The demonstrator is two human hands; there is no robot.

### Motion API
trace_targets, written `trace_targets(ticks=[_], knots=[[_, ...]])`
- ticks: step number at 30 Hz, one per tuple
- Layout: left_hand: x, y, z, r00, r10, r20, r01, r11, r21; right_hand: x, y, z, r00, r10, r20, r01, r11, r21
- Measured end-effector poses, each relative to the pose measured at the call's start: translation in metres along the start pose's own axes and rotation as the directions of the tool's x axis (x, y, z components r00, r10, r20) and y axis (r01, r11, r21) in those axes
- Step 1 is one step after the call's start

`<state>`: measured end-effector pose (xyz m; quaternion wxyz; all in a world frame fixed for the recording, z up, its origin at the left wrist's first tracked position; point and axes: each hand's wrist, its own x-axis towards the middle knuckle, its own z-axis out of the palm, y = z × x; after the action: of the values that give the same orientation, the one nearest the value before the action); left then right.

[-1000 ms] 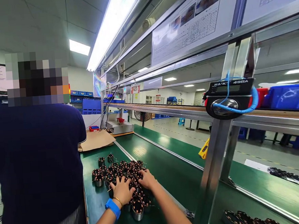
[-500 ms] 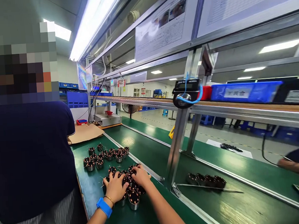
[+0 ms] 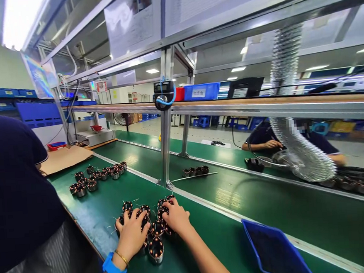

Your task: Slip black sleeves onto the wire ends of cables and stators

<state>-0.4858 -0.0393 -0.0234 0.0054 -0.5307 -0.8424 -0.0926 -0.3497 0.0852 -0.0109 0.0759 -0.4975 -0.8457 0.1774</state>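
Note:
A dense cluster of copper-wound motor stators with loose wire ends stands on the green conveyor belt, and one steel-cased stator sits nearest me. My left hand, with a blue wristband and thin bangle, lies spread over the cluster's left side. My right hand rests its fingers on stators at the right side. Both hands touch the windings, and the stators beneath my palms are hidden. A second group of stators stands further along the belt.
A co-worker's dark-shirted back fills the left side, beside a cardboard sheet. A blue tray lies at the lower right. A metal rail separates a second green belt holding several stators. Another co-worker sits beyond, near a silver flexible duct.
The view has swung right, moving the co-worker leftward and bringing the blue tray and duct into sight. My hands remain on the stator cluster.

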Motion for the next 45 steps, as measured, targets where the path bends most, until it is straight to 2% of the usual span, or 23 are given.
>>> trace_targets(ticks=[5,7,9,10,12,13,16,18,22,25,27,30,31,32,37,39,40,42,44,45], knots=[[-0.017,0.02,0.006,0.998,0.066,-0.025,-0.066,0.998,0.015,-0.041,0.037,-0.015,0.998,0.03,-0.048,-0.032,0.998,-0.045],[-0.021,0.027,0.007,0.991,0.087,-0.104,-0.09,0.996,-0.027,-0.057,0.058,-0.033,0.995,0.01,-0.098,-0.018,0.997,-0.076],[-0.027,0.04,0.006,0.954,0.195,-0.228,-0.218,0.973,-0.078,-0.075,0.088,-0.056,0.985,0.016,-0.173,-0.037,0.992,-0.123],[-0.032,0.049,0.007,0.915,0.29,-0.28,-0.326,0.941,-0.088,-0.084,0.106,-0.067,0.977,0.037,-0.211,-0.07,0.986,-0.151],[-0.041,0.069,0.011,0.825,0.475,-0.306,-0.519,0.851,-0.08,-0.103,0.144,-0.085,0.958,0.112,-0.264,-0.171,0.962,-0.212],[-0.044,0.079,0.015,0.798,0.53,-0.287,-0.57,0.818,-0.075,-0.112,0.162,-0.09,0.95,0.148,-0.275,-0.216,0.947,-0.238],[-0.047,0.1,0.033,0.793,0.563,-0.233,-0.587,0.808,-0.048,-0.13,0.202,-0.089,0.939,0.211,-0.273,-0.288,0.914,-0.285],[-0.042,0.102,0.046,0.774,0.577,-0.261,-0.6,0.8,-0.008,-0.134,0.216,-0.081,0.938,0.221,-0.269,-0.297,0.91,-0.289],[-0.022,0.086,0.062,0.64,0.665,-0.385,-0.694,0.715,0.08,-0.125,0.227,-0.068,0.934,0.218,-0.282,-0.293,0.92,-0.26],[-0.011,0.075,0.064,0.564,0.7,-0.438,-0.727,0.673,0.137,-0.118,0.231,-0.066,0.927,0.212,-0.308,-0.288,0.93,-0.229],[-0.008,0.074,0.062,0.502,0.73,-0.463,-0.747,0.636,0.193,-0.115,0.234,-0.065,0.916,0.217,-0.338,-0.297,0.933,-0.205],[-0.008,0.084,0.056,0.399,0.757,-0.518,-0.778,0.578,0.245,-0.115,0.239,-0.063,0.889,0.238,-0.39,-0.32,0.934,-0.157],[-0.009,0.089,0.054,0.386,0.752,-0.535,-0.785,0.572,0.238,-0.116,0.241,-0.062,0.879,0.249,-0.407,-0.329,0.934,-0.139],[-0.01,0.095,0.052,0.39,0.742,-0.545,-0.789,0.574,0.217,-0.117,0.244,-0.061,0.868,0.261,-0.423,-0.339,0.933,-0.12],[-0.021,0.12,0.053,0.507,0.711,-0.487,-0.782,0.617,0.086,-0.123,0.261,-0.058,0.82,0.312,-0.48,-0.362,0.932,-0.013],[-0.029,0.125,0.058,0.522,0.694,-0.495,-0.794,0.608,0.016,-0.125,0.266,-0.056,0.808,0.314,-0.498,-0.347,0.937,0.028],[-0.033,0.125,0.061,0.509,0.684,-0.522,-0.808,0.588,-0.018,-0.126,0.268,-0.056,0.804,0.313,-0.506,-0.337,0.94,0.047],[-0.041,0.122,0.064,0.443,0.69,-0.572,-0.857,0.513,-0.045,-0.126,0.27,-0.054,0.797,0.31,-0.519,-0.315,0.946,0.08],[-0.047,0.113,0.063,0.366,0.76,-0.536,-0.908,0.419,-0.025,-0.126,0.27,-0.054,0.796,0.3,-0.525,-0.288,0.952,0.108],[-0.049,0.108,0.062,0.348,0.797,-0.494,-0.919,0.394,-0.011,-0.125,0.269,-0.054,0.798,0.293,-0.526,-0.271,0.955,0.121]])
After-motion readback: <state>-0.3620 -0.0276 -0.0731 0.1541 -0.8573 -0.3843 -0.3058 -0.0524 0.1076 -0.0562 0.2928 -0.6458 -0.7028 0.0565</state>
